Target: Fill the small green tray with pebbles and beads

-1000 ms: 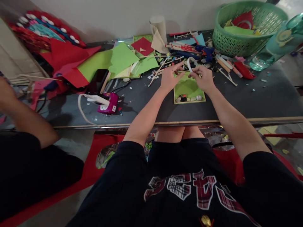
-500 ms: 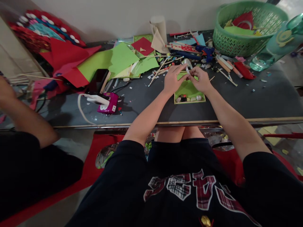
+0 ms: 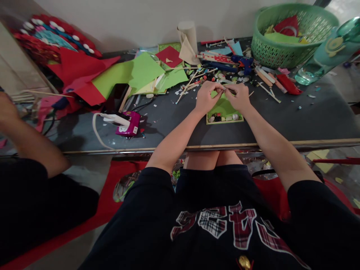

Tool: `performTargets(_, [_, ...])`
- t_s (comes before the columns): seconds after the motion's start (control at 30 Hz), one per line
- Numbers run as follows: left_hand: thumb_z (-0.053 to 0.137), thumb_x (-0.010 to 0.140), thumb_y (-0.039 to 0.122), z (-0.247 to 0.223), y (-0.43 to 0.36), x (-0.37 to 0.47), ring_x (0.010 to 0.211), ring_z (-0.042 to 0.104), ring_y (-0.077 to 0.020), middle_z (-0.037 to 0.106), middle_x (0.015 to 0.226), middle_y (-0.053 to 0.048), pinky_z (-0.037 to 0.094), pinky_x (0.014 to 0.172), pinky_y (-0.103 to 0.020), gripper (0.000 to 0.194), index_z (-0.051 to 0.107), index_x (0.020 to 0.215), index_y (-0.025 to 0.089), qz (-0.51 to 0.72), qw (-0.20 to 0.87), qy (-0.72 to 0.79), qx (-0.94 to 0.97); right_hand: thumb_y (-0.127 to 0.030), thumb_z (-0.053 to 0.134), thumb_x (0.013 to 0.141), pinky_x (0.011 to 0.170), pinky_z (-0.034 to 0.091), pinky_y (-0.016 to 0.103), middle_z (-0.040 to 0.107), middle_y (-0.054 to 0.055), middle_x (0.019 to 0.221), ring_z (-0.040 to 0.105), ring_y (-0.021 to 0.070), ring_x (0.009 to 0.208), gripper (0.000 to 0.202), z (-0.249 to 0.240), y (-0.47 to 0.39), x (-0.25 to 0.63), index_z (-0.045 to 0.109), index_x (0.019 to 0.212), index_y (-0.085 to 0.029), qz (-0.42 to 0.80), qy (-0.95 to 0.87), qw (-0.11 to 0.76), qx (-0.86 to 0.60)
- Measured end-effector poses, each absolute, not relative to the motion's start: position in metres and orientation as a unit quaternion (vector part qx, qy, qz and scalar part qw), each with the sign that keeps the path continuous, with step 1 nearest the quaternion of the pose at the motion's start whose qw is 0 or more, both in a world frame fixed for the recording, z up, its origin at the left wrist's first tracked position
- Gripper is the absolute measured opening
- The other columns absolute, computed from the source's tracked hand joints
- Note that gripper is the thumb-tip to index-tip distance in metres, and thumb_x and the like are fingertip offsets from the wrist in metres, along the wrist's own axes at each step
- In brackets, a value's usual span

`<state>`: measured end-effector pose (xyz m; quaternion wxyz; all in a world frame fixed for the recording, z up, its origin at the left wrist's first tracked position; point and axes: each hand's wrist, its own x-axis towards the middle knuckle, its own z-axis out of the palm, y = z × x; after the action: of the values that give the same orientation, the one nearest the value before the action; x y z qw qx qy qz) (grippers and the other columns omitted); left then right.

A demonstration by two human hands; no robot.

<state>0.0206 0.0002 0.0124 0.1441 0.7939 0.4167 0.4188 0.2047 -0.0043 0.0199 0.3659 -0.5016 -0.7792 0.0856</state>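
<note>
My left hand (image 3: 207, 96) and my right hand (image 3: 237, 96) meet above a shallow tray lined in green (image 3: 227, 108). Fingertips of both hands are pinched together on a narrow white strip (image 3: 224, 88), most of which the fingers hide. Its material is too small to make out. Along the tray's near side lie several small pebbles (image 3: 223, 118), pale and dark. The far part of the tray is covered by my hands.
Behind my hands are scattered pebbles, wooden sticks (image 3: 188, 87) and a blue glue gun (image 3: 244, 63). A green basket (image 3: 257, 41) and a bottle (image 3: 315, 62) stand at right. Leftward are coloured sheets (image 3: 146, 69), a phone (image 3: 118, 95), a purple power socket (image 3: 131, 123) and another person's arm (image 3: 33, 135).
The white strip, which stood up in a loop above my fingers, is now mostly hidden between them. My hands have drawn slightly closer together, while the tray stays in place.
</note>
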Motion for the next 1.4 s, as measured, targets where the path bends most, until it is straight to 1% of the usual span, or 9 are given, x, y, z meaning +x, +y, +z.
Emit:
performTargets(0.17, [0.034,0.098,0.07,0.012,-0.002,0.025,0.122,0.062,-0.0289,0.073,0.114,-0.013,0.044,0.113,-0.05,0.061,0.067,0.126,0.027,0.416,0.129,0.408,0.802,-0.048,0.05,0.095,0.098,0.052,0.054,0.069,0.006,0.071,0.071,0.029,0.081,0.035,0.015,-0.001,0.206,0.069,0.078,-0.025,0.021,-0.754,0.396,-0.523])
performTargets(0.43, [0.037,0.1,0.066,0.017,-0.008,0.027,0.119,0.062,-0.0284,0.074,0.107,-0.012,0.045,0.111,-0.05,0.054,0.074,0.103,0.027,0.407,0.103,0.41,0.81,-0.033,0.057,0.088,0.103,0.048,0.056,0.067,0.006,0.07,0.068,0.0284,0.081,0.022,0.016,-0.004,0.205,0.064,0.069,-0.024,0.026,-0.774,0.36,-0.52])
performTargets(0.63, [0.038,0.1,0.065,0.019,-0.008,0.028,0.121,0.06,-0.0291,0.072,0.105,-0.012,0.046,0.111,-0.049,0.051,0.07,0.101,0.025,0.395,0.077,0.387,0.83,-0.044,0.057,0.088,0.095,0.052,0.049,0.06,0.007,0.064,0.064,0.0261,0.075,0.031,0.022,-0.004,0.206,0.06,0.065,-0.024,0.083,-0.774,0.355,-0.517])
performTargets(0.77, [0.033,0.101,0.064,0.021,-0.008,0.027,0.122,0.061,-0.0289,0.071,0.109,-0.011,0.044,0.113,-0.052,0.052,0.068,0.102,0.026,0.404,0.065,0.36,0.839,-0.058,0.055,0.088,0.074,0.057,0.043,0.051,0.004,0.058,0.059,0.0223,0.067,0.046,0.019,0.007,0.209,0.055,0.058,-0.024,0.129,-0.753,0.417,-0.492])
performTargets(0.87, [0.028,0.102,0.064,0.022,-0.007,0.025,0.124,0.06,-0.0288,0.07,0.109,-0.011,0.041,0.115,-0.054,0.054,0.067,0.103,0.028,0.422,0.083,0.37,0.823,-0.062,0.051,0.092,0.074,0.057,0.044,0.049,0.004,0.057,0.061,0.0233,0.069,0.051,0.013,0.016,0.218,0.059,0.061,-0.023,0.137,-0.724,0.455,-0.499])
performTargets(1.0, [0.026,0.1,0.07,0.015,0.002,0.022,0.121,0.061,-0.0282,0.07,0.113,-0.013,0.051,0.103,-0.049,0.061,0.067,0.109,0.027,0.445,0.15,0.418,0.778,-0.06,0.058,0.091,0.092,0.055,0.056,0.065,0.008,0.069,0.066,0.0312,0.089,0.044,0.007,0.021,0.229,0.071,0.073,-0.023,0.063,-0.742,0.418,-0.52])
performTargets(1.13, [0.025,0.098,0.076,0.002,0.017,0.024,0.105,0.067,-0.0237,0.071,0.115,-0.013,0.056,0.086,-0.038,0.072,0.067,0.12,0.022,0.423,0.238,0.411,0.772,-0.062,0.062,0.09,0.105,0.049,0.06,0.074,0.011,0.106,0.062,0.0361,0.114,0.041,0.013,0.016,0.223,0.078,0.096,-0.025,-0.005,-0.751,0.416,-0.513])
performTargets(1.2, [0.024,0.098,0.076,-0.002,0.02,0.025,0.101,0.068,-0.0218,0.072,0.11,-0.011,0.055,0.086,-0.036,0.074,0.067,0.123,0.021,0.407,0.269,0.403,0.774,-0.063,0.057,0.093,0.107,0.049,0.057,0.073,0.01,0.115,0.062,0.0341,0.118,0.043,0.019,0.011,0.217,0.078,0.101,-0.027,0.002,-0.753,0.423,-0.503])
performTargets(1.4, [0.026,0.099,0.074,0.0,0.018,0.023,0.1,0.068,-0.0208,0.073,0.103,-0.01,0.056,0.095,-0.037,0.072,0.07,0.119,0.02,0.419,0.316,0.405,0.749,-0.065,0.051,0.096,0.109,0.049,0.054,0.072,0.009,0.114,0.063,0.0316,0.117,0.047,0.026,0.003,0.212,0.078,0.093,-0.027,0.038,-0.751,0.431,-0.498])
